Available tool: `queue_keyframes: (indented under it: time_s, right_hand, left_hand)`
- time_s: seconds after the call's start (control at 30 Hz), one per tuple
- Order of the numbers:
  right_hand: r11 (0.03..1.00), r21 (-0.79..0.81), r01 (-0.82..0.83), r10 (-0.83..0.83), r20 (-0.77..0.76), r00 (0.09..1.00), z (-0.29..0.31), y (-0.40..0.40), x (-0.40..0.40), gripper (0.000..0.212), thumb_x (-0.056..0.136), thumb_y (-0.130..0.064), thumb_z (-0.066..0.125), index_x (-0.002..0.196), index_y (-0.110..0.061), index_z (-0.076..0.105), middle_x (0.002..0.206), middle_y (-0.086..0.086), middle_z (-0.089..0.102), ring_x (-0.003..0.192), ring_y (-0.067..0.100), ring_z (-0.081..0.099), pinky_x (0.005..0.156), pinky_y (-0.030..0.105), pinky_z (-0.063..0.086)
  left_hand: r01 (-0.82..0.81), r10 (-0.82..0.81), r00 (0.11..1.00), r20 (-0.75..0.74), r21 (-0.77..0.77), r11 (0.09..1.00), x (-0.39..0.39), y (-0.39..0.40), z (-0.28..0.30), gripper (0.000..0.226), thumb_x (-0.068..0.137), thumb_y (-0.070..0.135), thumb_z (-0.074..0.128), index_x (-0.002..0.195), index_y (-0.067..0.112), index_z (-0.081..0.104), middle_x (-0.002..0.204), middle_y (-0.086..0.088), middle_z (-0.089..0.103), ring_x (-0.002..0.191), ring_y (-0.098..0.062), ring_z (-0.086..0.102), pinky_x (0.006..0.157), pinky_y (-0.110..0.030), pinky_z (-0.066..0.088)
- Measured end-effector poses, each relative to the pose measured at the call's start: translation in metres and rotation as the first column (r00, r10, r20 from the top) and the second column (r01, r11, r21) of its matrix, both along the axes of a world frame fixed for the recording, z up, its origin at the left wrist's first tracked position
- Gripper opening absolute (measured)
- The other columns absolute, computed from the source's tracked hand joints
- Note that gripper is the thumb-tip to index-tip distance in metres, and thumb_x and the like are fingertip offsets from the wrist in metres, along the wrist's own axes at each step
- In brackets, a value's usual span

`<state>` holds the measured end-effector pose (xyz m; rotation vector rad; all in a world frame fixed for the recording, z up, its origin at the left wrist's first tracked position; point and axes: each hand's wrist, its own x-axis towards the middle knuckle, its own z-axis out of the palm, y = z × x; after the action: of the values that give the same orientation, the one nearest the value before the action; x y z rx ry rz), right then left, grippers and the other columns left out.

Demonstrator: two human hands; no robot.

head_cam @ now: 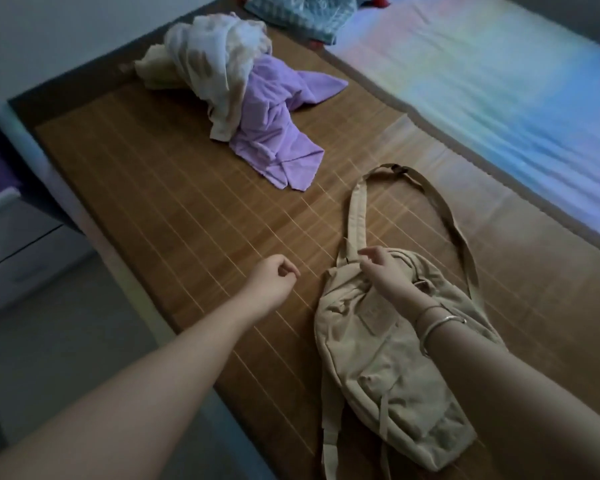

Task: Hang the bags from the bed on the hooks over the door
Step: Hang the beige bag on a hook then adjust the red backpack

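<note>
A beige canvas bag (378, 362) lies flat on the bamboo mat (160, 209) covering the bed. Its long strap (357, 209) loops away from me across the mat. My right hand (383, 268) hovers over the top of the bag where the strap joins, fingers spread and slightly curled, holding nothing. My left hand (271, 282) floats above the mat just left of the bag, fingers loosely curled with nothing in them. Further up the mat sits a cream and white bundle (208, 53), possibly another bag, resting on purple cloth (274, 126). No door or hooks are in view.
A pale blue sheet (499, 91) covers the bed's right side. A blue patterned quilt (302, 12) lies at the far end. A grey drawer unit (11, 244) stands to the left of the bed, with floor beside it.
</note>
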<state>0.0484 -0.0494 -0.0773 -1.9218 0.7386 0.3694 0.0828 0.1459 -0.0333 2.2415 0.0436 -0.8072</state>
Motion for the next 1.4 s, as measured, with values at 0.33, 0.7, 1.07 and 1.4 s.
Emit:
queue_keyframes:
  time_s: [0.33,0.7,1.07,1.4]
  right_hand:
    - [0.999,-0.043,0.031,-0.034,-0.075,0.997,-0.097,-0.023,0.064,0.045,0.087,-0.026,0.047,0.13,-0.015,0.044,0.132,0.012,0.048,0.119,0.027,0.048,0.098,0.04,0.043]
    - [0.941,0.27,0.204,-0.178,-0.116,0.977,-0.07,-0.034,0.045,0.055,0.077,-0.04,0.067,0.12,-0.009,0.054,0.108,0.009,0.065,0.094,0.021,0.063,0.08,0.033,0.055]
    - [0.883,0.282,0.374,-0.433,0.185,0.882,0.111,-0.034,-0.028,0.009,0.085,-0.021,0.06,0.091,-0.014,0.059,0.08,0.003,0.065,0.075,0.018,0.063,0.057,0.012,0.051]
    - [0.551,0.474,0.687,-0.826,0.428,0.367,0.288,0.008,-0.16,0.015,0.087,-0.03,0.059,0.086,-0.016,0.054,0.065,0.008,0.054,0.059,0.022,0.055,0.052,0.029,0.048]
  left_hand:
    - [0.018,-0.011,0.991,-0.13,0.055,0.998,0.028,-0.007,-0.093,0.013,0.092,0.014,0.05,0.096,0.019,0.061,0.107,0.0,0.061,0.072,-0.004,0.051,0.059,-0.016,0.042]
    - [0.068,-0.064,0.993,-0.098,0.039,0.997,0.02,-0.041,-0.076,0.012,0.091,0.016,0.051,0.091,0.026,0.057,0.106,0.001,0.061,0.096,-0.014,0.059,0.077,-0.024,0.047]
    - [0.336,-0.331,0.942,0.059,-0.243,0.91,-0.014,-0.068,0.06,0.024,0.083,0.021,0.066,0.103,0.02,0.055,0.11,0.0,0.063,0.105,-0.017,0.06,0.093,-0.031,0.048]
    - [0.746,-0.697,0.659,0.282,-0.362,0.559,-0.085,-0.057,0.203,0.042,0.075,0.042,0.071,0.109,0.026,0.053,0.111,0.005,0.06,0.097,-0.006,0.057,0.078,-0.021,0.049]
